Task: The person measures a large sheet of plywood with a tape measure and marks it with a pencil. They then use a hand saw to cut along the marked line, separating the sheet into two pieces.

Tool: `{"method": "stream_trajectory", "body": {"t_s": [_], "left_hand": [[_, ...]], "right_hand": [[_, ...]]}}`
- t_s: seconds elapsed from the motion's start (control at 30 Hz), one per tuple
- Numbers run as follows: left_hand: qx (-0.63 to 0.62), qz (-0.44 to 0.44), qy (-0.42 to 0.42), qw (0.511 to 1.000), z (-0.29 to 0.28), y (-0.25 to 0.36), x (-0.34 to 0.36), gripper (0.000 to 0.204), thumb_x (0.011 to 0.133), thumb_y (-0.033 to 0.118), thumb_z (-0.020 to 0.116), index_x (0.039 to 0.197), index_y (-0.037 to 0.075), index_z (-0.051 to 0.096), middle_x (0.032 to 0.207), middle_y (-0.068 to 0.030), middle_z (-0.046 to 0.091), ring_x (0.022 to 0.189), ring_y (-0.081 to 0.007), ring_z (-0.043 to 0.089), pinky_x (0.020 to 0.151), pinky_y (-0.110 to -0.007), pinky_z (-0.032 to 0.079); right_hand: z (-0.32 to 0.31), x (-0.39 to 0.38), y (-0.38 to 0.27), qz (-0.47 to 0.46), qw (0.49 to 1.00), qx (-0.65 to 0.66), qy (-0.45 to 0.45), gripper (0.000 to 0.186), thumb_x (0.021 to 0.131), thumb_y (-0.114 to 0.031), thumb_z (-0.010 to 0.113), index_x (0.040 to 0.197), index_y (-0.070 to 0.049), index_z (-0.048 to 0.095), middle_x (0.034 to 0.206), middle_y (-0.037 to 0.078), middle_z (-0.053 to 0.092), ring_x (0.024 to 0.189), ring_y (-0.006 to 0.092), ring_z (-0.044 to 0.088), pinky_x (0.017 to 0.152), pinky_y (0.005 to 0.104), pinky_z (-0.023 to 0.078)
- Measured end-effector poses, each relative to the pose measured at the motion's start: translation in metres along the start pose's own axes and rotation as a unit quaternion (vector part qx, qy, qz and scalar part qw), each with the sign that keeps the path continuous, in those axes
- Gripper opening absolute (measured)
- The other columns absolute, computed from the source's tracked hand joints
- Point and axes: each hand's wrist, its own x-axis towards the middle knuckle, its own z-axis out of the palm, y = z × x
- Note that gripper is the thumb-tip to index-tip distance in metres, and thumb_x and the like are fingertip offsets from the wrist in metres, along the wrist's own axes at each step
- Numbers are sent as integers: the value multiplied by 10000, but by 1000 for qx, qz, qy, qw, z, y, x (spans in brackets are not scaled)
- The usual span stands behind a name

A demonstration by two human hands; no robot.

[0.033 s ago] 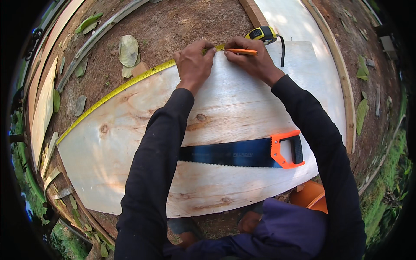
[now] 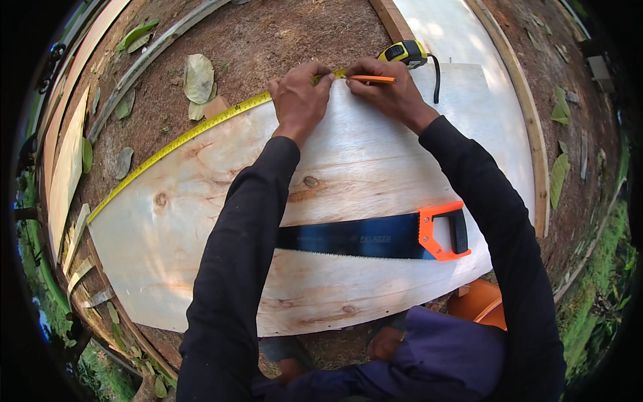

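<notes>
A yellow tape measure blade (image 2: 181, 142) runs along the far edge of a pale plywood sheet (image 2: 375, 167), from its left corner to my hands. My left hand (image 2: 301, 97) is closed on the blade at that edge, pinching it between thumb and fingers. Just to its right, my right hand (image 2: 388, 90) grips an orange pencil (image 2: 373, 79), its tip end by the blade and hidden by my fingers. The yellow and black tape measure case (image 2: 404, 53) lies just beyond my right hand, its black strap hanging down over the sheet.
A handsaw (image 2: 362, 236) with an orange and black handle lies on the plywood, its blade partly behind my left forearm. Another pale board (image 2: 449, 30) and a timber strip (image 2: 516, 87) are at the right. An orange object (image 2: 479, 303) sits near my legs. Leaves (image 2: 199, 79) litter the soil.
</notes>
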Motion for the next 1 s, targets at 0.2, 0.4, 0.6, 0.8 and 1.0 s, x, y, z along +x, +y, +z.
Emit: {"method": "stream_trajectory", "body": {"t_s": [0.2, 0.4, 0.6, 0.8, 1.0], "left_hand": [[-1, 18, 5, 1000, 1, 0, 1, 165, 946, 277, 731, 1000, 127, 775, 1017, -58, 775, 966, -238, 698, 978, -408, 332], [4, 11, -2, 1000, -1, 2, 5, 165, 953, 276, 723, 1000, 127, 775, 1014, -64, 774, 978, -241, 695, 975, -411, 334], [7, 17, 7, 1000, 0, 1, 6, 160, 955, 270, 725, 1003, 127, 778, 1015, -61, 776, 972, -235, 696, 974, -410, 336], [7, 4, 1, 1000, 1, 0, 7, 186, 939, 314, 735, 1015, 152, 787, 1016, -38, 790, 961, -221, 706, 1035, -398, 341], [12, 11, 5, 1000, 1, 1, 7, 164, 951, 275, 731, 1010, 130, 783, 1020, -55, 779, 946, -235, 701, 965, -401, 344]], "right_hand": [[2, 1, 0, 21, 997, -75, -4, 227, 939, -196, 755, 1066, -8, 753, 929, 113, 781, 808, 163, 741, 760, 302, 585], [2, 5, 1, 18, 998, -64, 18, 208, 908, -222, 736, 1013, -50, 784, 876, 146, 783, 803, 273, 771, 767, 353, 602], [3, 5, 1, 3, 997, -72, 19, 206, 911, -214, 728, 1011, -42, 782, 882, 146, 783, 805, 279, 770, 768, 355, 601], [2, 6, 0, 11, 997, -76, 14, 215, 907, -218, 728, 1013, -38, 781, 891, 152, 783, 816, 285, 770, 777, 362, 599], [4, 7, 2, 19, 998, -63, 13, 232, 902, -217, 720, 1029, -33, 781, 897, 152, 784, 826, 284, 771, 784, 351, 598]]}}
